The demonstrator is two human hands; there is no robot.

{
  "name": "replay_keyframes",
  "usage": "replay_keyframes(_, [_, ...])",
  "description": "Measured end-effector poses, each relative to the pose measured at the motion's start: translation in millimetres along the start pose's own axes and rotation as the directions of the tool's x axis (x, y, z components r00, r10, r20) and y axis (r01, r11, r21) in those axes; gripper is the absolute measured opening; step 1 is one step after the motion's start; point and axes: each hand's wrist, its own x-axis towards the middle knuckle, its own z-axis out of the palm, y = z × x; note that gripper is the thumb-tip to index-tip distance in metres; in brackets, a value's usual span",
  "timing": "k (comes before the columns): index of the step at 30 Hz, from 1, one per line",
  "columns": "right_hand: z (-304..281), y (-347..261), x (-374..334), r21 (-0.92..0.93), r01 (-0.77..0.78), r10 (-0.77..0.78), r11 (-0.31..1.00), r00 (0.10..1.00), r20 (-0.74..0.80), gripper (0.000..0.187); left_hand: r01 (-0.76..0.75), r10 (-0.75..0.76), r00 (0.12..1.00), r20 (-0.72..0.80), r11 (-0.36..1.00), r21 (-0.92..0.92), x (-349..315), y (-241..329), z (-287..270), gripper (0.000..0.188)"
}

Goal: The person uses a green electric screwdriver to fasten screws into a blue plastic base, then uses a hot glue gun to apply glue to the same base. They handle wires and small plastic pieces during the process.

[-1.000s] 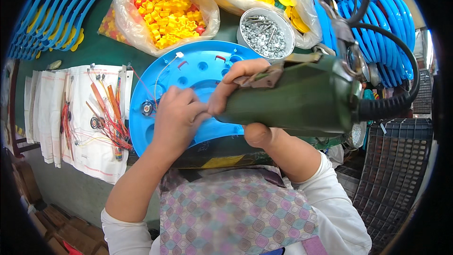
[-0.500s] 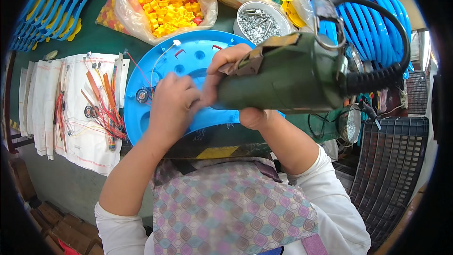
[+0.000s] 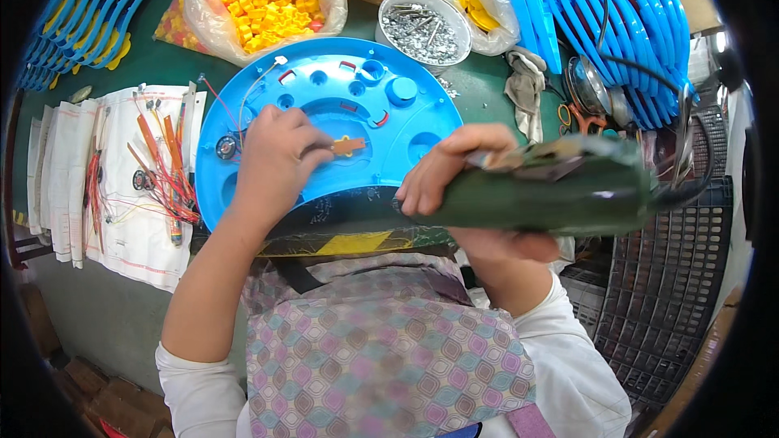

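A blue curved plastic shell [image 3: 235, 126] lies on the green bench with its hollow side up. Over it, my left hand [image 3: 280, 154] is closed, thumb and fingers pinched at the end of a small brown strip [image 3: 350, 144] that looks like a circuit board. A yellow star-shaped piece [image 3: 344, 151] shows around the strip. My right hand [image 3: 454, 170] grips a dark green electric screwdriver [image 3: 560, 199], blurred by motion, at the shell's right front edge. Its tip, toward the left, is hard to make out. A small round speaker [image 3: 226, 147] with thin wires sits in the shell's left end.
A white bowl of screws [image 3: 423, 31] stands behind the shell, beside bags of yellow and red star pieces [image 3: 260, 0]. Wired parts [image 3: 166, 166] lie on white paper at left. Blue shells [image 3: 617, 40], a grey glove [image 3: 527, 89] and orange-handled scissors [image 3: 584, 120] are at right.
The screwdriver has moved right and toward me with my right hand, uncovering the shell's middle. My left hand stays over the shell; the brown strip now shows at its fingertips.
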Motion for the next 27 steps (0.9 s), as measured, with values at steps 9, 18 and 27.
replay_keyframes(9, [4, 23, -27, -0.177, -0.123, 0.092, 0.977, 0.981, -0.171, 0.112, 0.031, -0.030, 0.998, 0.047, 0.999, -0.010, 2, 11, -10, 0.025])
replay_keyframes(18, [5, 0, -14, 0.045, 0.096, -0.088, 0.994, 0.984, -0.155, 0.113, -0.133, 0.177, 0.969, 0.171, 0.961, -0.241, -18, 34, -17, 0.030])
replay_keyframes(27, [1, -6, 12, 0.078, 0.201, -0.192, 0.977, 0.975, -0.108, 0.114, -0.168, 0.216, 0.964, 0.158, 0.949, -0.268, 1, 31, -11, 0.018])
